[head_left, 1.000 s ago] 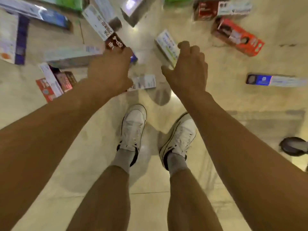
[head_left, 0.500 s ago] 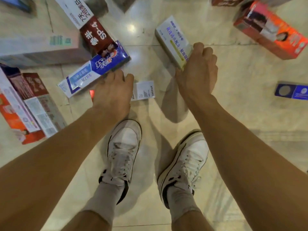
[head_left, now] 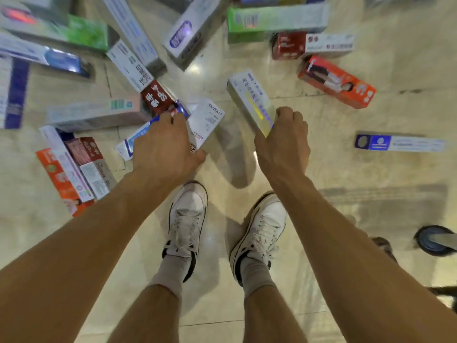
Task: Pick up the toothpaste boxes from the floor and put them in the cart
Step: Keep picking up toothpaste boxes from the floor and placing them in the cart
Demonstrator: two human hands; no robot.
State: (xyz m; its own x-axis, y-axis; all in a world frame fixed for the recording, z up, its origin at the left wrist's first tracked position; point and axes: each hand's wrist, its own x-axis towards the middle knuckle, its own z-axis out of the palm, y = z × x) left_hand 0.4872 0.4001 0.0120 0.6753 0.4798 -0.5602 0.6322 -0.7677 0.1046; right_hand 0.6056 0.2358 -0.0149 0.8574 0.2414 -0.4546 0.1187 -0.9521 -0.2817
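Several toothpaste boxes lie scattered on the beige tiled floor. My left hand (head_left: pixel 164 149) grips a white box with grey print (head_left: pixel 206 121), lifted and tilted above the floor; a blue and white box (head_left: pixel 138 138) lies partly under that hand. My right hand (head_left: pixel 284 142) holds a white and yellow box (head_left: pixel 249 100) by its near end, its far end pointing away from me. An orange-red box (head_left: pixel 337 81) and a blue and white box (head_left: pixel 398 142) lie to the right.
My two white shoes (head_left: pixel 188 214) stand below the hands. A dark cart wheel (head_left: pixel 431 240) shows at the right edge. Green, white and red boxes (head_left: pixel 277 19) crowd the far floor, and a stack of red and white boxes (head_left: pixel 74 169) lies at left.
My left hand closed on the white box and lifted it off the floor. My right hand took hold of the white and yellow box. The view pulled back, showing more boxes.
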